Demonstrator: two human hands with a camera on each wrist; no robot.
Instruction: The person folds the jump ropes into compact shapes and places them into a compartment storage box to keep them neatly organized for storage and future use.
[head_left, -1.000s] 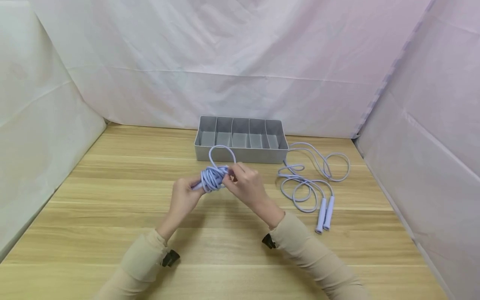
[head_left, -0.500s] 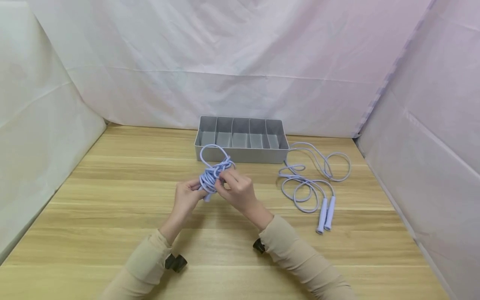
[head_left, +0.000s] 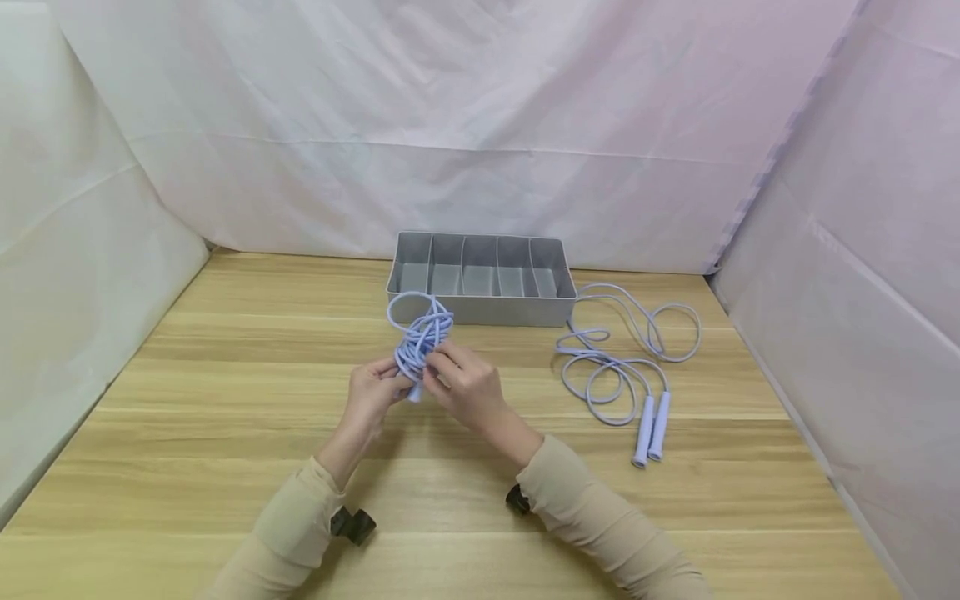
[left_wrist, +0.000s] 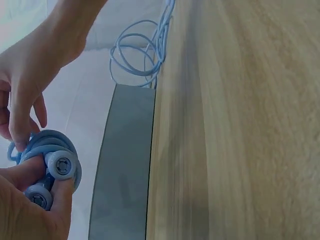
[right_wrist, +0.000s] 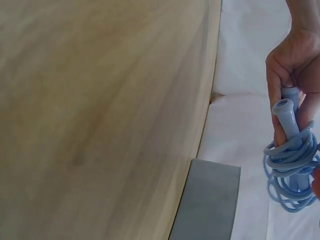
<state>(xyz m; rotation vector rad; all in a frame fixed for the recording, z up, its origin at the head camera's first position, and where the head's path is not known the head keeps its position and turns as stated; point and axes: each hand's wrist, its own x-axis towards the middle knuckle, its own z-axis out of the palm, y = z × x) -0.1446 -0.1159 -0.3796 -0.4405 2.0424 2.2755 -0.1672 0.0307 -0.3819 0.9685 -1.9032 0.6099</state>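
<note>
A light blue jump rope [head_left: 422, 340], its cord wound round its own two handles, is held up over the table. My left hand [head_left: 371, 390] grips it by the handles, whose round ends [left_wrist: 62, 165] face the left wrist view. At the other side my right hand [head_left: 468, 387] pinches the wound cord with thumb and fingers. One loose loop of cord stands out at the top of the bundle. In the right wrist view both handles [right_wrist: 287, 118] poke out of the coils, while only a bit of my right hand shows at the edge.
A grey tray [head_left: 510, 312] with several compartments stands behind the hands, near the back curtain [head_left: 465, 196]. Right of it a second light blue jump rope [head_left: 611, 362] lies loosely uncoiled, handles toward me. White cloth walls flank the wooden table [head_left: 225, 417].
The wound bundle has tilted more upright and shifted slightly left, its loop swinging left. My right hand has moved left and a little down along the coils. The left hand keeps its hold.
</note>
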